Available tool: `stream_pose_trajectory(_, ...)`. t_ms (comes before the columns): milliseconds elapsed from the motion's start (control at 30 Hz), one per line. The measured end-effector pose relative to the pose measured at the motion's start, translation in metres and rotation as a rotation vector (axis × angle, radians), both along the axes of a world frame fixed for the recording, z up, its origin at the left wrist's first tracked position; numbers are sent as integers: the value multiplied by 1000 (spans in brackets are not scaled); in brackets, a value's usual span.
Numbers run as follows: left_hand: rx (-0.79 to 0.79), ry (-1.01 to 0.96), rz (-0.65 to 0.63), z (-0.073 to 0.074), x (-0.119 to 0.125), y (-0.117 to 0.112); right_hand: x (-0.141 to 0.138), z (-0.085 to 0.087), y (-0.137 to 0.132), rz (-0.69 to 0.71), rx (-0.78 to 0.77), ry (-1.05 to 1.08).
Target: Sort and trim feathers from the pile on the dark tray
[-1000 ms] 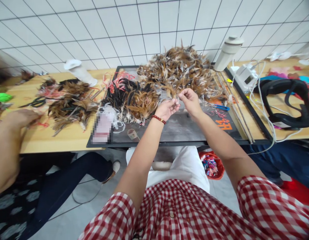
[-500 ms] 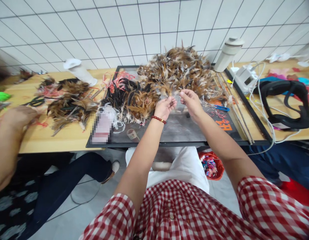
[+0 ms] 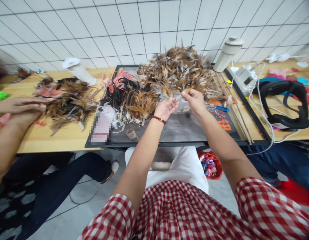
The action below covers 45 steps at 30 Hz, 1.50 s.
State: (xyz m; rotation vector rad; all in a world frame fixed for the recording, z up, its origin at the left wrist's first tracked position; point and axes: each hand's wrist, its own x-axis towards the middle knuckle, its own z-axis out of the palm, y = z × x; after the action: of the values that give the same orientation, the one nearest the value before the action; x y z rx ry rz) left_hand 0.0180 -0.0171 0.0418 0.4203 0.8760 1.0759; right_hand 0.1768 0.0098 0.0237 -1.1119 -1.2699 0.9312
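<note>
My left hand, with a red bead bracelet at the wrist, is turned palm up. Its fingers are loosely curled and apart; I make out nothing firmly gripped in them. Close on its right, my right hand pinches a small pale feather between thumb and forefinger, its fluffy end reaching toward the left fingertips. Just beyond both hands rises a big heap of brown feathers. Left of my left hand lies a bundle of black and brown feathers.
Blue thread snips and thin sticks lie at right, near a white bottle, a charger and a black headset. A spool stands at left, near another person's hands. Below is a red basket.
My left fingers have loosened and spread a little, while my right hand keeps its pinch almost in place. The other person's second hand has come into view at left.
</note>
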Motion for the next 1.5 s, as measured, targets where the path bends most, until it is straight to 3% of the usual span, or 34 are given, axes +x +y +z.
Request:
stream_pose_trajectory(133,-15,12,-33,0,-1,-1,-2,-6,0,80,94,-49)
stream_pose_trajectory(433,25,89,-124,-2,1,-1,1,-15,0,56,208,-236)
stream_pose_trajectory(600,48,212,-226,-1,1,-4,0,-11,-1,-15,138,-277)
stream_pose_trajectory(667,67,191,-202,1,1,-5,8,-5,1,-76,105,-302)
stream_pose_trajectory(767,77,124,-69,4,0,-4,33,10,2,-145,56,-531)
stream_pose_trajectory(900,85,83,46,3,-1,-1,64,27,-5,-30,-178,-1054)
stream_pose_trajectory(1000,94,61,84,0,-1,0,67,31,-10,75,-344,-1337)
stream_pose_trajectory(1100,72,35,85,-2,-2,3,59,33,-13,187,-399,-1418)
stream_pose_trajectory(1200,50,-4,70,-3,-3,4,47,33,-13,281,-335,-1225)
stream_pose_trajectory(1333,27,-8,42,-1,-2,2,21,25,-12,151,-107,-518)
stream_pose_trajectory(1400,9,4,-11,0,0,0,6,19,-12,153,-28,-217)
stream_pose_trajectory(1500,-3,14,-91,0,1,-1,-9,11,-12,181,8,-34)
